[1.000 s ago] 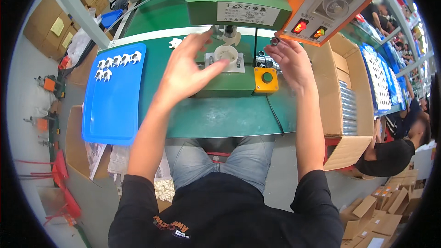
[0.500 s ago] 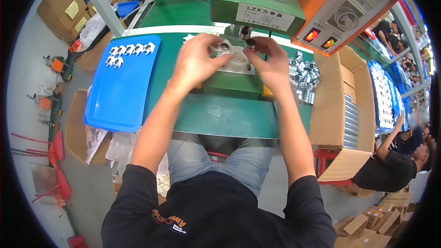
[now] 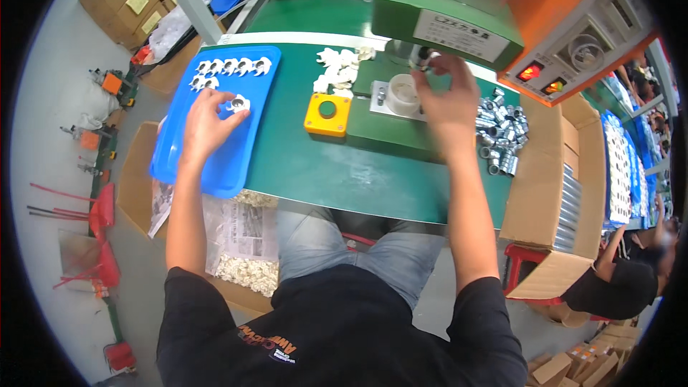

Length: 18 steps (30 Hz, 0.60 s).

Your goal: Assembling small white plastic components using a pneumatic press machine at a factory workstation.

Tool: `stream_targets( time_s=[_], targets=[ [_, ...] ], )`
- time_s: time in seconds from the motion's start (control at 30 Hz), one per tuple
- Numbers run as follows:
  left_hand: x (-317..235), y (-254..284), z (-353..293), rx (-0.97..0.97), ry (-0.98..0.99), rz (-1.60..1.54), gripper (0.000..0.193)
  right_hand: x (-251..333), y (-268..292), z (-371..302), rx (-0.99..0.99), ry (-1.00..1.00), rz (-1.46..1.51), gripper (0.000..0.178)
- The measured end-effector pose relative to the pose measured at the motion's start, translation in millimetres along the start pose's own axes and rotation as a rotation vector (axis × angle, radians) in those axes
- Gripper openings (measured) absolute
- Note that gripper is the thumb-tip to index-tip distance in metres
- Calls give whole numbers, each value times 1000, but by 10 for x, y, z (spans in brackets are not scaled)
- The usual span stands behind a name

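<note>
My left hand (image 3: 209, 125) is over the right side of the blue tray (image 3: 168, 161). Its thumb and fingers pinch a white plastic fitting (image 3: 239, 104) with a dark round opening. Several similar fittings (image 3: 229, 67) lie in rows at the tray's far end. Motion smears my right hand (image 3: 451, 93), which is beside the green press (image 3: 444, 18), close under its head. A dark, shiny cylindrical piece (image 3: 424, 56) shows by its fingertips; I cannot tell whether they hold it. Left of that hand, a round whitish seat (image 3: 403, 94) stands on the press's metal plate.
A yellow box with a green button (image 3: 327, 111) stands left of the press base, before a pile of white plastic pieces (image 3: 337, 70). Loose metal sleeves (image 3: 502, 129) lie to the right, beside an open carton (image 3: 534, 208). An orange control box (image 3: 573, 36) overhangs the far right.
My left hand has carried the white fitting from the press to the blue tray. My right hand stays near the press head. The whole view has shifted, and the button box now shows.
</note>
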<state>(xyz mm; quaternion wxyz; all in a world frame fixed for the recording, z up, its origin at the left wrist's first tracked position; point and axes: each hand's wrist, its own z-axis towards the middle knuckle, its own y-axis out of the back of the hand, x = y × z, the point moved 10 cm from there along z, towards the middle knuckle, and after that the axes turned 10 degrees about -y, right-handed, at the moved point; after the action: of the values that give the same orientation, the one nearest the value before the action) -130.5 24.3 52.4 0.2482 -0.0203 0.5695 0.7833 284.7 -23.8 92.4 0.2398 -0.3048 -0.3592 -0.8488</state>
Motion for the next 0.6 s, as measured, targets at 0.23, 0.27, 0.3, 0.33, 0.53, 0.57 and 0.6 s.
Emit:
stream_targets(
  time_s=[0.23, 0.27, 0.3, 0.33, 0.53, 0.57, 0.6],
  targets=[
    [449, -340, -83, 135, 38, 113, 43, 103, 359, -510, -14, 86, 2, 49],
    [449, -353, -59, 110, 50, 87, 42, 146, 339, -627, 31, 119, -38, 48],
    [458, -319, -53, 93, 53, 102, 40, 189, 312, -745, 77, 153, -77, 48],
    [482, -320, -31, 93, 61, 106, 40, 284, 277, -891, 108, 208, -50, 48],
    [746, -297, 297, -61, -48, 255, 39, 525, -147, -1649, 469, 298, -55, 49],
    [857, -329, 330, -53, -22, 266, 41, 512, -162, -1694, 468, 296, -58, 49],
    [883, -330, 381, -42, -1, 273, 44, 489, -193, -1736, 484, 293, -95, 46]
  ],
)
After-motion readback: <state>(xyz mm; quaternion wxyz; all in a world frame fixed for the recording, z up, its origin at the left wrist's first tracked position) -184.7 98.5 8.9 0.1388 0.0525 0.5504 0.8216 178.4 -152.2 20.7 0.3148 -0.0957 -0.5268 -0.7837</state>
